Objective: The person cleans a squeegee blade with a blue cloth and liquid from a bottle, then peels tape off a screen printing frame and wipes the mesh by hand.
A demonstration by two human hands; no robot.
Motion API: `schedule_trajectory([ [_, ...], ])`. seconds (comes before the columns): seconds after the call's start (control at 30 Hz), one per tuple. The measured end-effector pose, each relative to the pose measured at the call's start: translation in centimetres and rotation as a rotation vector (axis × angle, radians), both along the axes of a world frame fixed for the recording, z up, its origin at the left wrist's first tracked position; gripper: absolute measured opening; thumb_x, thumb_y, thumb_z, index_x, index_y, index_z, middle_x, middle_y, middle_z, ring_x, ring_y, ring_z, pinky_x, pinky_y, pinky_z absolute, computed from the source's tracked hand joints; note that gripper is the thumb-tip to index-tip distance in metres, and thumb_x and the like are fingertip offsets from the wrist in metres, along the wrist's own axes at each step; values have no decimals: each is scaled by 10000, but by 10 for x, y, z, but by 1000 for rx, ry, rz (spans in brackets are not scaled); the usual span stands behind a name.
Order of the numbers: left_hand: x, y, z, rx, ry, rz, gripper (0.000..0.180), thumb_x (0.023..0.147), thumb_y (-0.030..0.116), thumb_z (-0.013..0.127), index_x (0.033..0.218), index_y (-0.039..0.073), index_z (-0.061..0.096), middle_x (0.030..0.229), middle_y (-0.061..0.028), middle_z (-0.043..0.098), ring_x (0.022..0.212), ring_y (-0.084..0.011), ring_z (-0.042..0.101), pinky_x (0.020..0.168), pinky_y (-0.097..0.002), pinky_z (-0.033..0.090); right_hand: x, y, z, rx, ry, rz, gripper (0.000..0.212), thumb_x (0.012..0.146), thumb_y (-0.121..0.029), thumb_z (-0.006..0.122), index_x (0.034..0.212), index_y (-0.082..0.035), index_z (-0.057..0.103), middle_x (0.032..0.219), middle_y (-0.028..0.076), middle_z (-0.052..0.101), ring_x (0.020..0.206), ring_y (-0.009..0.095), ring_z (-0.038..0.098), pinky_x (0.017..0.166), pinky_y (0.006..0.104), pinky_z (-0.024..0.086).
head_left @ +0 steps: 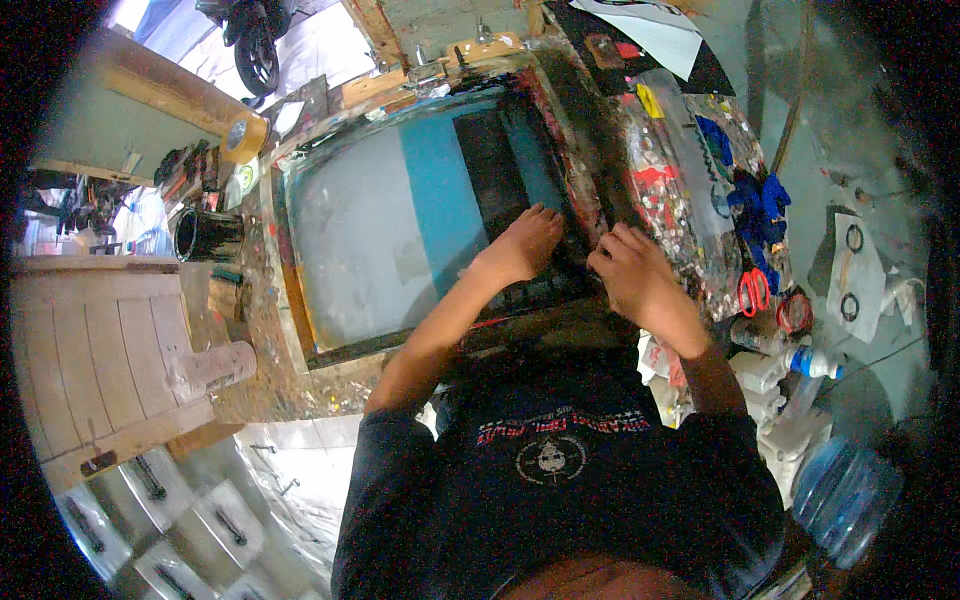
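Note:
A screen-printing frame [290, 318] lies on the workbench before me. Its mesh has a pale grey area [350, 235], a blue band [440, 190] and a black band [488, 160]. Over the right part of the mesh is my left hand [528, 245], its fingers curled down near the black band. Just outside the frame's right side is my right hand [640, 275], fingers bent and drawn together. The two hands are apart. Whatever they grip, if anything, is hidden under the fingers.
A tape roll [243, 138] and a black can [208, 236] stand left of the frame. On the paint-splashed right side are red-handled scissors [753, 292] and blue cloth [762, 210]. A large water bottle [848, 490] stands at lower right, and a wooden-framed screen [100, 340] at left.

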State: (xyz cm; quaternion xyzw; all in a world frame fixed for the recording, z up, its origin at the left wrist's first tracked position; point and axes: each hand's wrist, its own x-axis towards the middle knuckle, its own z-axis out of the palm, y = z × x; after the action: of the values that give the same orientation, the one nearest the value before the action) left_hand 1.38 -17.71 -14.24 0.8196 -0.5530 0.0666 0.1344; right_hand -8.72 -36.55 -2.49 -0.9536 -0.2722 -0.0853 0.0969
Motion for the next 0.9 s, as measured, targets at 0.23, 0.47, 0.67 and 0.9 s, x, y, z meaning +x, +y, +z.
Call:
schedule_trajectory([
  [0.23,-11,11,37,122,516,-69,405,841,176,554,1194,-22,531,1244,-235,523,1187,-394,477,1075,-445,343,-8,-14,29,134,176,-44,191,705,-16,655,895,-33,634,910,106,564,957,306,540,830,394,469],
  [0.47,-28,20,9,-212,617,-63,331,795,115,587,1096,-20,565,1064,-238,578,1026,-424,534,912,-461,437,-10,-21,48,246,177,33,171,719,-4,652,888,-17,634,883,117,565,891,314,558,790,406,469],
  [0.67,-31,16,80,-267,878,-9,219,808,59,581,1013,-16,584,948,-208,611,899,-394,582,803,-417,475,-8,-26,67,275,244,12,166,723,14,638,885,-22,640,891,130,575,879,325,569,789,401,475],
  [0.9,-24,62,160,-495,651,206,101,835,13,633,932,-5,610,849,-161,629,790,-275,606,721,-344,476,23,-12,99,367,55,155,186,757,-15,668,937,-55,695,918,102,621,855,295,606,775,365,489],
])
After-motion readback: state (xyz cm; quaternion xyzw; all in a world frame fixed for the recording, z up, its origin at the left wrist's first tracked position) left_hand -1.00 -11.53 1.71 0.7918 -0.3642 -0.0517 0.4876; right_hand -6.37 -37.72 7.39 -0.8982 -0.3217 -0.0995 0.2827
